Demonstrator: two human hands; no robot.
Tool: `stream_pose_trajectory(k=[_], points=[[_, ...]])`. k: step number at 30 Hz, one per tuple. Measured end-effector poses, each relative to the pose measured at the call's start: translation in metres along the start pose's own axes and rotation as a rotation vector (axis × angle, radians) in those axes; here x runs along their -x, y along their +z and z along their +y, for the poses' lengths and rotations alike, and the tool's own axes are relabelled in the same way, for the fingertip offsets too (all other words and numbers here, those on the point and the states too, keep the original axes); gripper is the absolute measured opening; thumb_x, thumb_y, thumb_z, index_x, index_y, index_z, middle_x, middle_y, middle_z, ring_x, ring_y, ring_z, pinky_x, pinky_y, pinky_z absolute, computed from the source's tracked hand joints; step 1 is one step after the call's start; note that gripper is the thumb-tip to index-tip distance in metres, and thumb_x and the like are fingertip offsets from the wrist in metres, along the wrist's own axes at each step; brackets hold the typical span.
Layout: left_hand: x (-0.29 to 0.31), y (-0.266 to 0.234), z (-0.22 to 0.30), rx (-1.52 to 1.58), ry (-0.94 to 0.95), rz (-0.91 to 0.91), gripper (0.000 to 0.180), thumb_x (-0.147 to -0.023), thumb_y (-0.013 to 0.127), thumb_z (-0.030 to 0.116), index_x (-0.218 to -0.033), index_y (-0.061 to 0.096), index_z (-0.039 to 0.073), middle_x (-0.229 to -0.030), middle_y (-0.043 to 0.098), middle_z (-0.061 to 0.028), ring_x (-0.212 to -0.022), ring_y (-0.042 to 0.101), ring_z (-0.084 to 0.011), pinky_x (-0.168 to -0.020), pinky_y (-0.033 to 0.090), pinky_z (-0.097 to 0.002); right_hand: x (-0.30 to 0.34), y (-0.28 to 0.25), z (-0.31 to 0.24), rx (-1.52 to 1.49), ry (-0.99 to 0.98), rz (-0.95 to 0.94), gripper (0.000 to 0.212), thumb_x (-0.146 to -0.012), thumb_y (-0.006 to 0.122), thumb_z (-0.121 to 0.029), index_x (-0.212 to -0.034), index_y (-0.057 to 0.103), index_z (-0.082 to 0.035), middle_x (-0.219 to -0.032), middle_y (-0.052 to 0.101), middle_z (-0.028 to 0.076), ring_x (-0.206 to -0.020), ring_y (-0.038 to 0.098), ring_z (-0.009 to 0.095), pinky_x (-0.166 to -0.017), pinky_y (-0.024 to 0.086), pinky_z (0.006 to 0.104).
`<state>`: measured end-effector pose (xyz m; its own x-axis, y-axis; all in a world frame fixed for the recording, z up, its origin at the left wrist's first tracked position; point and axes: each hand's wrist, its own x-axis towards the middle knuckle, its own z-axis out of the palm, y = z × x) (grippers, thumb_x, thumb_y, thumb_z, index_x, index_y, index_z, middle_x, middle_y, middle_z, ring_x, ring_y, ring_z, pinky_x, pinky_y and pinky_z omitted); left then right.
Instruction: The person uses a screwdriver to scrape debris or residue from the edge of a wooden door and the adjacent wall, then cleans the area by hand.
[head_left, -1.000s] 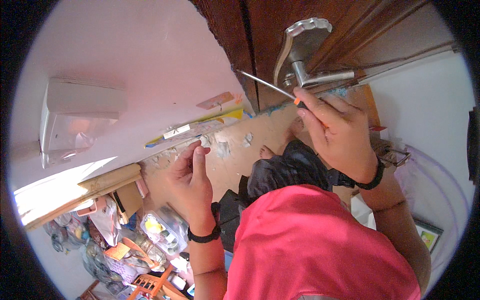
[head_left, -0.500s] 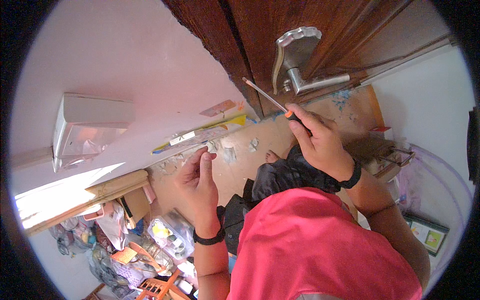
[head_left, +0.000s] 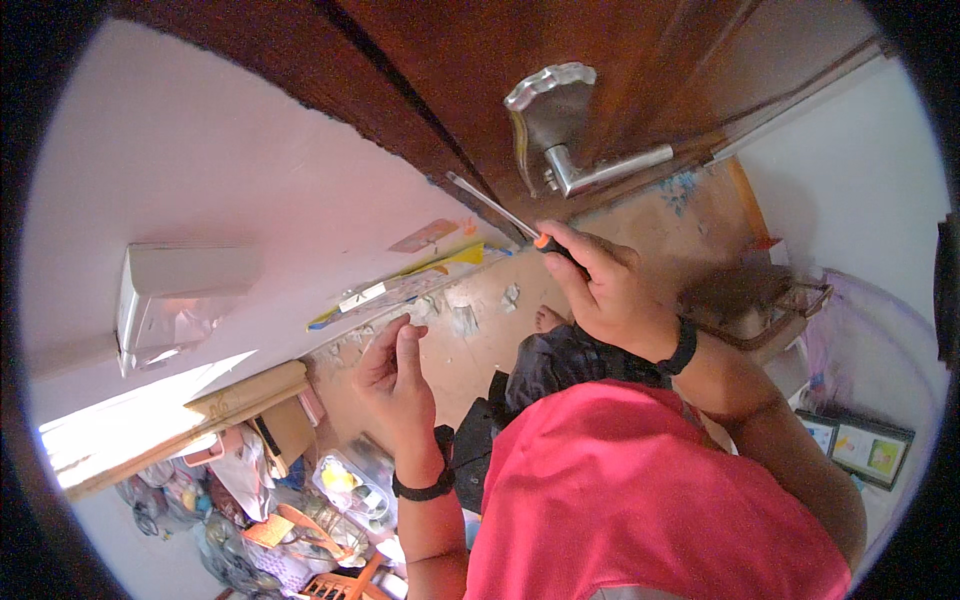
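My right hand [head_left: 612, 290] is closed round the black and orange handle of a screwdriver [head_left: 497, 209]. Its long metal shaft points up and left, and the tip appears close to the dark gap at the door's edge. Just above that hand in the picture is a silver lever door handle [head_left: 618, 168] with a scalloped backplate [head_left: 560, 112], mounted on a dark brown wooden door [head_left: 660, 70]. My left hand [head_left: 396, 372] is held up at the left, thumb pressed against curled fingers. Whatever might be in that pinch is too small to make out.
A pink-white wall [head_left: 240, 150] with a white box [head_left: 185, 300] fixed to it runs along the left. White scraps [head_left: 463, 318] lie on the floor. Plastic bags [head_left: 235, 550] and household items crowd the lower left; a basket [head_left: 765, 315] stands at the right.
The view has turned slightly, so the door handle shows further left. My right hand and the screwdriver have shifted left and a little down. My left hand keeps its pinch.
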<state>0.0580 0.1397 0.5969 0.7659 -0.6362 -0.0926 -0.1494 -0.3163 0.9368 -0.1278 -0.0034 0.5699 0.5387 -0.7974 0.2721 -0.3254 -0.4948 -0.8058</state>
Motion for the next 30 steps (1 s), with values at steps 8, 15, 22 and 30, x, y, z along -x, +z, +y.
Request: stream_pose_trajectory(k=[8, 15, 22, 30], points=[[-0.001, 0.002, -0.002, 0.017, 0.027, 0.017, 0.021, -0.089, 0.062, 0.009, -0.102, 0.065, -0.007, -0.084, 0.068, -0.0103, -0.079, 0.062, -0.0114, -0.075, 0.047, -0.0230, 0.004, 0.009, 0.005, -0.157, -0.011, -0.017, 0.032, -0.089, 0.056, -0.011, -0.119, 0.052, -0.003, -0.095, 0.065, 0.019, -0.082, 0.065, 0.036, -0.069, 0.053, 0.0404], [0.000, 0.005, -0.002, 0.014, 0.092, 0.022, 0.021, -0.090, 0.061, 0.014, -0.102, 0.066, -0.002, -0.083, 0.068, -0.0076, -0.074, 0.059, -0.0083, -0.060, 0.039, -0.0199, -0.011, 0.014, -0.018, -0.211, -0.142, 0.130, 0.032, -0.085, 0.059, -0.006, -0.116, 0.054, 0.000, -0.097, 0.066, 0.017, -0.083, 0.066, 0.028, -0.073, 0.051, 0.0350], [0.000, 0.003, 0.001, -0.022, 0.057, 0.002, 0.020, -0.089, 0.062, 0.012, -0.103, 0.066, -0.002, -0.084, 0.069, -0.0080, -0.076, 0.060, -0.0085, -0.061, 0.040, -0.0198, -0.010, 0.021, -0.020, -0.153, -0.125, 0.152, 0.030, -0.084, 0.061, -0.006, -0.112, 0.053, 0.000, -0.095, 0.064, 0.018, -0.079, 0.065, 0.032, -0.069, 0.052, 0.0359], [-0.007, 0.027, 0.019, -0.021, 0.016, -0.127, 0.022, -0.090, 0.061, 0.009, -0.106, 0.064, -0.006, -0.092, 0.068, -0.0108, -0.086, 0.062, -0.0120, -0.077, 0.048, -0.0233, -0.003, 0.044, -0.011, 0.176, -0.220, 0.078, 0.052, -0.083, 0.059, -0.009, -0.130, 0.041, 0.005, -0.089, 0.062, 0.019, -0.072, 0.064, 0.029, -0.060, 0.053, 0.0352]])
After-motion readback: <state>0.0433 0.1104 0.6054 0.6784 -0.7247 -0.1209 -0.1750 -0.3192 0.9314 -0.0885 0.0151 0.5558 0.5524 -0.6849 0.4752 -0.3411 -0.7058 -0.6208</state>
